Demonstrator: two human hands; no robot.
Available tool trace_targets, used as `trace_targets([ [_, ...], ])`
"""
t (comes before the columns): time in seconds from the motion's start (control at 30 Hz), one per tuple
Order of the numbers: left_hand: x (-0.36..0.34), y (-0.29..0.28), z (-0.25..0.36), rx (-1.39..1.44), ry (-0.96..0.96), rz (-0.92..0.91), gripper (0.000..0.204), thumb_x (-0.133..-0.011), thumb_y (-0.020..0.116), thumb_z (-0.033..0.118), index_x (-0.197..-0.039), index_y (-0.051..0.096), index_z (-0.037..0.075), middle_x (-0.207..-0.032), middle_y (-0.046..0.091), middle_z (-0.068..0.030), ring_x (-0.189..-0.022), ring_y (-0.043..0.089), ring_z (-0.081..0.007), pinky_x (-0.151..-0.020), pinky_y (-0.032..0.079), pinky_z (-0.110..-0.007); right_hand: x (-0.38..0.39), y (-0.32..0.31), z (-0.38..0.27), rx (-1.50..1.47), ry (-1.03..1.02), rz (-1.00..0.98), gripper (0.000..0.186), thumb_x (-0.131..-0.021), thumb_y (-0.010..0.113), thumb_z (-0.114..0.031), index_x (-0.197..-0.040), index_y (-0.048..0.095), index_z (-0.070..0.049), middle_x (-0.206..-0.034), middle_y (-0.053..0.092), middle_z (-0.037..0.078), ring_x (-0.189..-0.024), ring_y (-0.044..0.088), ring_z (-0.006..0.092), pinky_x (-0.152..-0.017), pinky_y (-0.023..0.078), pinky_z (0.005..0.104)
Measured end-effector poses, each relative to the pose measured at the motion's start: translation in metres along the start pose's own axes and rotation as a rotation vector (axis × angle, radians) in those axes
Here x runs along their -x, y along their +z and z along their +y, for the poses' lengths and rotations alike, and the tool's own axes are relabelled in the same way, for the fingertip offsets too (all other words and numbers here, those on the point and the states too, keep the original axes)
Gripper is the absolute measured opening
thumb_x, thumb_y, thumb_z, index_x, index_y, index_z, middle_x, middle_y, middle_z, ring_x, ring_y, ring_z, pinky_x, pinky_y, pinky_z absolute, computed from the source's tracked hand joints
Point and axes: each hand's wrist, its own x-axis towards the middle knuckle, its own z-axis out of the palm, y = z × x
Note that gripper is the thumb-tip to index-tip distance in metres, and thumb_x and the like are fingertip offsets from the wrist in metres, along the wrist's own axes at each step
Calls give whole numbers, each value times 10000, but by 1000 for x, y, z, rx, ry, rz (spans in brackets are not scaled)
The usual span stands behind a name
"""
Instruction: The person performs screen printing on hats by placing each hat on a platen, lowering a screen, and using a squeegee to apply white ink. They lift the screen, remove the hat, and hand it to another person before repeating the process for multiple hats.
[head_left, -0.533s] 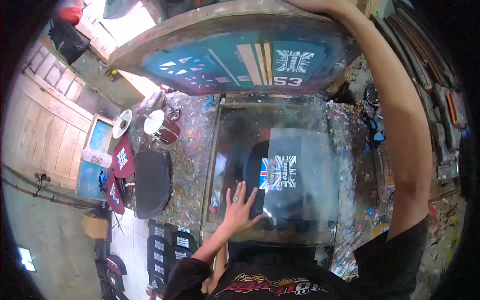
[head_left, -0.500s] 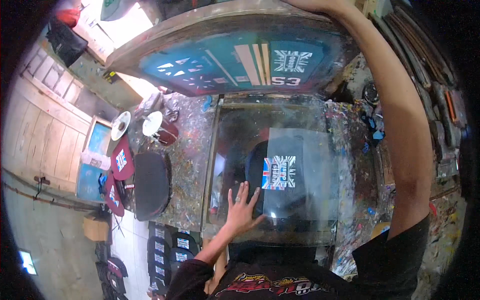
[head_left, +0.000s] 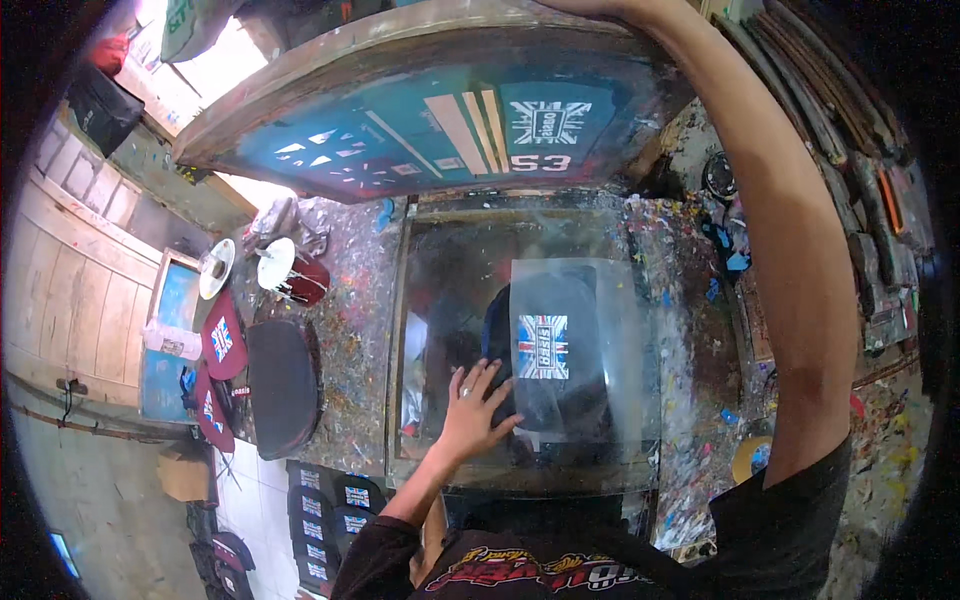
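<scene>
My left hand [head_left: 476, 408] lies open, with fingers spread, on a dark curved fabric panel [head_left: 500, 330]. The panel is partly beneath a clear film sheet [head_left: 625, 400] on a glass-topped board [head_left: 440, 250]. A flag-pattern print [head_left: 543, 348] shows at the film's left part, film print and fabric print looking overlapped. At the top edge, my right hand [head_left: 590, 6] is on the upper rim of a raised screen-printing frame [head_left: 380, 130], its fingers largely cut off by the picture. The frame's teal mesh carries stripes, shards and a flag stencil.
Left of the board are a dark padded panel [head_left: 284, 385], a paint-streaked tub [head_left: 295, 272] and maroon printed pieces [head_left: 222, 335]. Several printed dark panels [head_left: 312, 530] lie lower left. Wooden frames [head_left: 815, 90] are stacked at right. Paint crusts the table [head_left: 355, 330].
My left hand has shifted the dark panel rightward under the film; the two flag prints, offset side by side before, now coincide. My right hand stays at the raised frame. The whole view has shifted slightly.
</scene>
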Motion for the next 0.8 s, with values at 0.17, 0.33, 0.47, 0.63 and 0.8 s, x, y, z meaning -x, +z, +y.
trace_targets([
  [0.17, -12, -5, -3, -177, -20, -228, 835, -942, 598, 582, -1592, 382, 104, -1698, 228, -190, -1582, 201, -335, -1246, 110, -634, -4, -2, 4, 49, 0, -18, 797, -966, 494, -619, -1292, 646, 93, -1373, 594, 347, -1294, 573, 459, -1131, 396, 442],
  [0.33, -9, -8, -2, -163, -66, -223, 834, -938, 589, 604, -1592, 389, 127, -1701, 234, -169, -1585, 201, -307, -1248, 91, -635, 1, -2, -6, 39, 28, -59, 797, -975, 483, -632, -1335, 631, 63, -1418, 570, 331, -1322, 552, 446, -1148, 377, 431],
  [0.47, -15, -7, 4, -136, -42, -198, 816, -943, 586, 607, -1586, 403, 138, -1699, 248, -153, -1581, 214, -310, -1250, 79, -631, -11, -4, 9, 57, -5, -37, 816, -979, 476, -649, -1357, 616, 60, -1439, 563, 314, -1335, 543, 431, -1154, 370, 419],
  [0.63, -17, -10, 3, -151, -55, -220, 812, -947, 586, 613, -1576, 414, 129, -1690, 261, -170, -1576, 224, -321, -1248, 82, -634, -14, 1, 12, 65, -29, -4, 796, -989, 469, -633, -1354, 621, 58, -1440, 571, 298, -1337, 544, 416, -1153, 370, 418],
  [0.8, -13, -5, 1, -147, -32, -189, 807, -942, 596, 618, -1559, 438, 122, -1683, 274, -184, -1571, 235, -333, -1247, 74, -632, -16, 0, 14, 23, -69, -31, 756, -1007, 457, -600, -1363, 618, 47, -1459, 561, 285, -1346, 537, 406, -1163, 358, 411],
])
